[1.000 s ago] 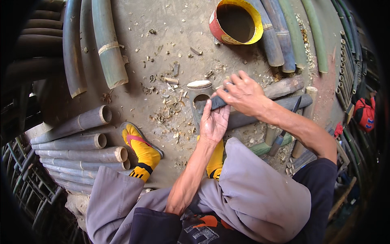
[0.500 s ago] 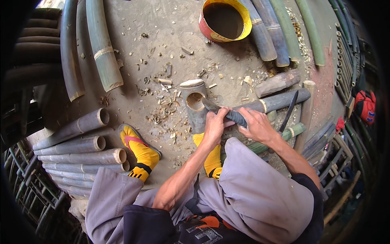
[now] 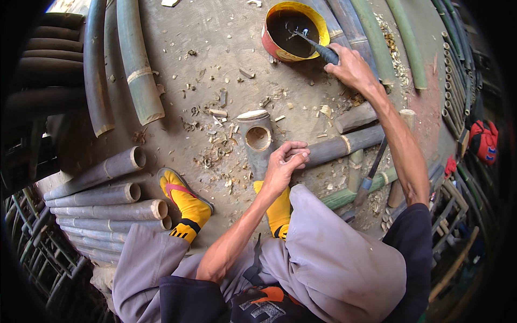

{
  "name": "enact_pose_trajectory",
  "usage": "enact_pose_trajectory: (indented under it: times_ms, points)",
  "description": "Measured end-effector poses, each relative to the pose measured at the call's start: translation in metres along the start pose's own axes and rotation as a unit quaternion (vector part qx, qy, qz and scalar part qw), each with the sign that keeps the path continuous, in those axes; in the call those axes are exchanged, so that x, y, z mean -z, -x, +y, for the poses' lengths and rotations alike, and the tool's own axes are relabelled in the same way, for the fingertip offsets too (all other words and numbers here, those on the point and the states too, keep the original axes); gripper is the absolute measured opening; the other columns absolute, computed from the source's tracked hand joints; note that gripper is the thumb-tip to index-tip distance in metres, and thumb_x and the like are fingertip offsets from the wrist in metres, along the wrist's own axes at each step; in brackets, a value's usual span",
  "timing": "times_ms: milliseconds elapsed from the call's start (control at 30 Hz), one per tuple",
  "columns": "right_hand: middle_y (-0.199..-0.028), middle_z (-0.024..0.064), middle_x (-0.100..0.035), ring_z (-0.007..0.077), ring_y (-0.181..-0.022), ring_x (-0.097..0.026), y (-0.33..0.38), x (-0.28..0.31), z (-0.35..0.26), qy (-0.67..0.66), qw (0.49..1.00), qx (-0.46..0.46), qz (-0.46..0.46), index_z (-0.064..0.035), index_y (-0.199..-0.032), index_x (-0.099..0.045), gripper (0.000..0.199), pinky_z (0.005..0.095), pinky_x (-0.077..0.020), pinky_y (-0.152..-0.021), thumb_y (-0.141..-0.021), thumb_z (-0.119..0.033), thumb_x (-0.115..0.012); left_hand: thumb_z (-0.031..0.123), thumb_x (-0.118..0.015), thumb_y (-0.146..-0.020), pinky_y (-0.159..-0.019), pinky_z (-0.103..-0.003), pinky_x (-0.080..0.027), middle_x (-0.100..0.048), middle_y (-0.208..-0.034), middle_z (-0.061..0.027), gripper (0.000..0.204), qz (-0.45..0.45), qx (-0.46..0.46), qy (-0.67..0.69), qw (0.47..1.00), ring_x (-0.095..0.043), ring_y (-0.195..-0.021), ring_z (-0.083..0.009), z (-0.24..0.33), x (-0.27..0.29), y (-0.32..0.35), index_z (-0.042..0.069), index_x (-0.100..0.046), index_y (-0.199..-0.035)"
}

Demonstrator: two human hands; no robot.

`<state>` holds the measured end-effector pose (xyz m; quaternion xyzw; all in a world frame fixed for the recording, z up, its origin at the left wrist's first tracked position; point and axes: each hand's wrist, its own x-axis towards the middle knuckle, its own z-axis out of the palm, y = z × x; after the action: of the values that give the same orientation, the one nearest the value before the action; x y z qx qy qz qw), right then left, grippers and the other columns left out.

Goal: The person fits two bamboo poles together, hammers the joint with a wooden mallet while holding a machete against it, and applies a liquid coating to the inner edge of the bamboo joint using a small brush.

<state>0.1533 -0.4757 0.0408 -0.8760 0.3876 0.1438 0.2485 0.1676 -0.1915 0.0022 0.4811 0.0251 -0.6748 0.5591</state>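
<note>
My right hand (image 3: 353,67) grips a bladed tool by its dark wrapped handle (image 3: 327,54). Its thin metal end reaches down into the dark liquid in a red and yellow bucket (image 3: 326,33); the tip is hidden there. My left hand (image 3: 288,164) hovers between my knees, loosely curled, with a gap between thumb and fingers and nothing visible in it. Just beyond it on the left, a short grey bamboo piece (image 3: 254,160) with a round hole cut in its side leans toward my yellow-socked foot. A longer dark bamboo length (image 3: 328,151) lies to the right of that hand.
Another long blade (image 3: 377,160) leans at the right over a green bamboo pole (image 3: 339,199). Cut bamboo lengths (image 3: 102,210) are stacked at the left, and long poles (image 3: 141,72) lie beyond. A wood block (image 3: 355,117) and scattered shavings (image 3: 215,142) are on the ground.
My right hand has drawn the tool out of the bamboo's hole and carried it away from me into the bucket. My left hand has let go of the tool and stayed near the bamboo.
</note>
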Motion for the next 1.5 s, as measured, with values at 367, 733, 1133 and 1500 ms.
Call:
enact_pose_trajectory:
  times_ms: [367,733,1133,1500]
  points:
    - [-0.099,0.0171,-0.063,0.0335,-0.082,-0.064,0.175,-0.089,-0.007,-0.225,0.96,0.151,-0.07,-0.0118,-0.137,-0.044,0.073,0.0347,-0.0526,-0.07,-0.069,-0.005,-0.067,0.035,-0.065,-0.087,-0.095,-0.043,-0.048,-0.044,-0.136,-0.0158,0.065,-0.14,0.011,0.172,0.975,-0.046,-0.125,-0.0269,-0.007,0.015,0.012,0.0,-0.04,-0.135]
    - [-0.092,0.0105,-0.065,0.0289,-0.078,-0.065,0.087,-0.048,-0.01,0.207,0.865,0.398,-0.226,-0.0335,-0.138,-0.043,0.073,0.0402,-0.0529,-0.064,-0.071,-0.015,-0.068,0.026,-0.052,-0.097,-0.099,-0.041,-0.047,-0.056,-0.123,-0.0139,0.033,0.022,0.077,0.475,0.876,-0.054,-0.117,-0.0268,-0.029,-0.004,-0.012,0.004,-0.049,-0.121]
    - [-0.106,0.0216,-0.065,0.036,-0.09,-0.066,0.16,-0.13,-0.01,-0.262,0.906,0.132,-0.307,-0.0119,-0.139,-0.04,0.073,0.0411,-0.052,-0.079,-0.07,-0.009,-0.063,0.018,-0.044,-0.094,-0.072,-0.031,-0.06,-0.063,-0.091,-0.0227,0.032,0.111,0.228,0.114,0.961,-0.067,-0.079,-0.0286,-0.004,0.035,-0.001,-0.012,-0.056,-0.099]
    - [-0.096,0.0231,-0.063,0.0437,-0.092,-0.061,0.217,-0.17,-0.05,-0.387,0.905,-0.029,-0.176,-0.0105,-0.134,-0.039,0.064,0.0459,-0.0494,-0.078,-0.075,-0.01,-0.061,0.024,-0.05,-0.088,-0.055,-0.028,-0.058,-0.065,-0.074,-0.014,0.032,0.077,0.252,-0.119,0.957,-0.066,-0.064,-0.0198,0.0,0.054,0.006,-0.005,-0.063,-0.091]
